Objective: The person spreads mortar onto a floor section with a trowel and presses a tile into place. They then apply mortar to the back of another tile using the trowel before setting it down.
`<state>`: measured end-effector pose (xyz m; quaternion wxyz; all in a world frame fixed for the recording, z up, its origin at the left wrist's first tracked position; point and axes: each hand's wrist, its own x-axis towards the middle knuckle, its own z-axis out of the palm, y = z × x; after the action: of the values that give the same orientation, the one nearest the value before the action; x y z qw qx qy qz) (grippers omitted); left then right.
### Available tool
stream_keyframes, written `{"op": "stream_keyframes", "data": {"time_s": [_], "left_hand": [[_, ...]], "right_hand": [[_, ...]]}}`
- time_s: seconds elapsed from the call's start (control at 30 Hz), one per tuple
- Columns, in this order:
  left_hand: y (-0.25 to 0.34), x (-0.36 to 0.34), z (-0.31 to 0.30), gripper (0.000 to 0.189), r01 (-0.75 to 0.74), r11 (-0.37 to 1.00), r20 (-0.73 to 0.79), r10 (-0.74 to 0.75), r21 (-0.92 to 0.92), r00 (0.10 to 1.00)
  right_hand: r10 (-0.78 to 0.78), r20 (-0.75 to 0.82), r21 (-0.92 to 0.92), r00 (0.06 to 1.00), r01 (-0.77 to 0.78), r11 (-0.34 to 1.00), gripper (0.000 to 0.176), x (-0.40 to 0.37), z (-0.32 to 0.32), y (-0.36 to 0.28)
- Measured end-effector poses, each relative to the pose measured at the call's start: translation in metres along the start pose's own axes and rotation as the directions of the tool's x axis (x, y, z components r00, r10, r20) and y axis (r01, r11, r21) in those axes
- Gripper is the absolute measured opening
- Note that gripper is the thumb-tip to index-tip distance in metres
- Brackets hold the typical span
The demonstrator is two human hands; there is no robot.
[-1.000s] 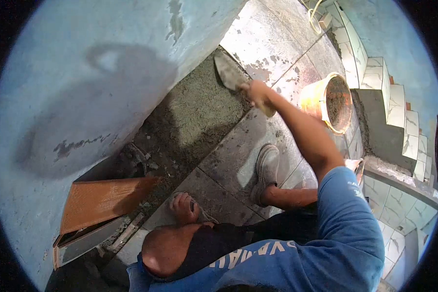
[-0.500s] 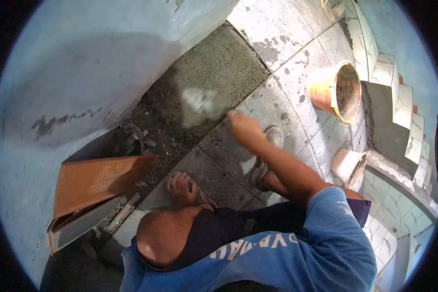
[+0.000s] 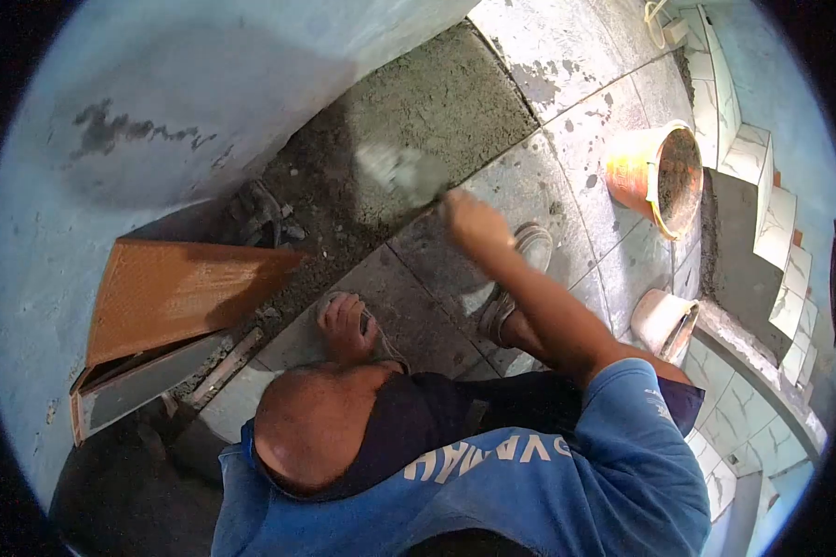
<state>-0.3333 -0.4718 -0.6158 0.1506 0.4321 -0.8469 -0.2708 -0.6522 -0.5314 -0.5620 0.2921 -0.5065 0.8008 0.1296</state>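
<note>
My right hand (image 3: 478,223) is closed around the handle of a trowel (image 3: 418,174), whose blade is smeared by motion. The blade is over the wet grey mortar (image 3: 446,102), close to the edge of the laid floor tiles (image 3: 515,181). My left hand (image 3: 344,320) is low in front of my bent knee, beside my shoe, with its fingers curled. Something dark shows beside those fingers, but I cannot make out what it is or whether they grip it.
An orange bucket (image 3: 633,172) with grey residue inside lies tilted on the tiles to the right. A smaller whitish container (image 3: 658,320) is nearer me. Brown tiles (image 3: 176,297) lean by the blue wall (image 3: 186,111) at left. Tiled steps (image 3: 752,232) rise at far right.
The view has shifted slightly. The trowel blade has moved a little over the mortar, still in my right hand. My left hand remains by the shoe.
</note>
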Motion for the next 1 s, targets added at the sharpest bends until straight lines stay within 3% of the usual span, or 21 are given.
{"op": "stream_keyframes", "data": {"time_s": [0.1, 0.2, 0.23, 0.3, 0.37, 0.43, 0.57, 0.63, 0.73, 0.87, 1.0], "left_hand": [[-0.004, -0.004, 0.01, 0.034, -0.018, 1.0, -0.072, 0.017, -0.005, 0.997], [0.002, 0.001, 0.0, 0.035, -0.009, 1.0, -0.047, 0.009, 0.003, 0.999], [0.0, 0.0, 0.001, 0.035, -0.007, 1.0, -0.059, 0.007, 0.007, 0.998], [-0.005, -0.002, 0.008, 0.039, -0.037, 0.999, -0.06, 0.036, -0.01, 0.998], [-0.006, -0.001, 0.007, 0.039, -0.033, 0.999, -0.055, 0.032, -0.003, 0.998], [-0.002, -0.004, 0.004, 0.039, -0.027, 1.0, -0.032, 0.027, -0.003, 0.999], [-0.005, -0.003, 0.007, 0.036, -0.042, 0.999, -0.072, 0.042, 0.001, 0.997], [-0.002, -0.002, 0.009, 0.035, -0.072, 0.997, -0.091, 0.069, -0.028, 0.993], [-0.001, 0.004, -0.002, 0.033, -0.077, 0.997, -0.073, 0.076, -0.008, 0.994], [0.0, 0.0, -0.002, 0.032, -0.074, 0.996, -0.017, 0.075, 0.048, 0.997], [-0.008, 0.0, 0.002, 0.031, -0.078, 0.996, -0.002, 0.078, 0.046, 0.997]], "right_hand": [[0.093, -0.152, 0.064, 0.984, -0.084, 0.994, 0.029, 0.008, -0.032, 0.039], [0.146, -0.092, 0.158, 0.985, -0.13, 0.979, 0.033, 0.011, -0.031, 0.042], [0.077, -0.121, 0.378, 0.99, -0.025, 0.925, 0.037, 0.009, -0.015, 0.043], [0.057, -0.096, 0.486, 0.994, -0.003, 0.874, 0.039, 0.003, 0.03, 0.031], [-0.045, 0.001, 0.391, 0.999, 0.041, 0.919, 0.038, -0.029, 0.026, -0.008], [-0.056, 0.2, 0.352, 0.978, -0.019, 0.936, 0.035, -0.053, 0.033, -0.034], [-0.09, 0.191, 0.267, 0.977, 0.037, 0.963, 0.03, -0.06, 0.009, -0.053], [-0.188, 0.019, 0.084, 0.982, 0.186, 0.979, 0.027, -0.045, 0.003, -0.045], [-0.094, -0.108, 0.007, 0.99, 0.096, 0.995, 0.024, -0.013, 0.006, -0.012], [0.157, -0.158, 0.011, 0.975, -0.158, 0.987, 0.028, 0.009, -0.031, 0.045], [0.313, -0.265, 0.174, 0.912, -0.274, 0.946, 0.036, 0.027, -0.044, 0.099]]}}
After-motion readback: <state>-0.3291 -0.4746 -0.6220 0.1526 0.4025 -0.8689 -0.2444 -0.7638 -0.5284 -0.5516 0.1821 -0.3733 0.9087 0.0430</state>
